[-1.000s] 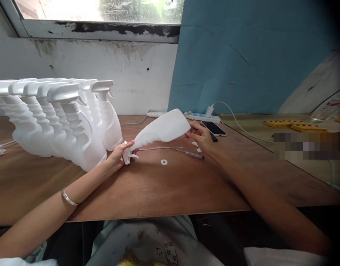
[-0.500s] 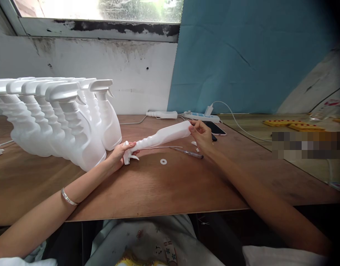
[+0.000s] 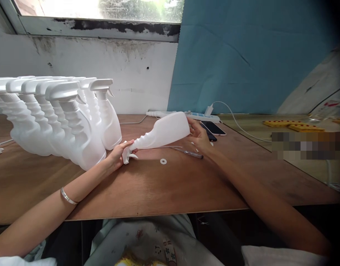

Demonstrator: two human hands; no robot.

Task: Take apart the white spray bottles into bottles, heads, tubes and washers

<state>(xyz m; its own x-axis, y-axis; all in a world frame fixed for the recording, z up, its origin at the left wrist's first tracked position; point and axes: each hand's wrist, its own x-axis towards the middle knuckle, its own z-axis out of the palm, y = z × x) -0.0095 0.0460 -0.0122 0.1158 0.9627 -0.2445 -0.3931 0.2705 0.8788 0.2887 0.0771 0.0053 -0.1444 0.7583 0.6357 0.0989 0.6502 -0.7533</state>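
Note:
A white plastic spray bottle [image 3: 168, 129] lies tilted above the table between my hands, its trigger head to the left and its base to the right. My left hand [image 3: 120, 154] is closed around the spray head [image 3: 126, 154], with the trigger pointing right below it. At the base end, the fingers of my right hand [image 3: 200, 137] grip the bottle's bottom edge. Under the bottle, a thin tube [image 3: 159, 148] and a screwdriver [image 3: 193, 154] lie on the wood. A white ring washer [image 3: 163, 161] sits just in front of them.
Rows of white spray bottles [image 3: 84, 136] stand upright at the left. Behind my right hand are a phone [image 3: 216, 128], a dark device [image 3: 210, 133] and a power strip [image 3: 203, 117]. Small white scraps [image 3: 197, 150] lie nearby. Yellow pieces [image 3: 305, 127] rest on the adjoining table.
The bottle has turned about its long axis, from its narrow side to its broad face. My right hand has shifted slightly at the base; my left hand keeps its hold on the head.

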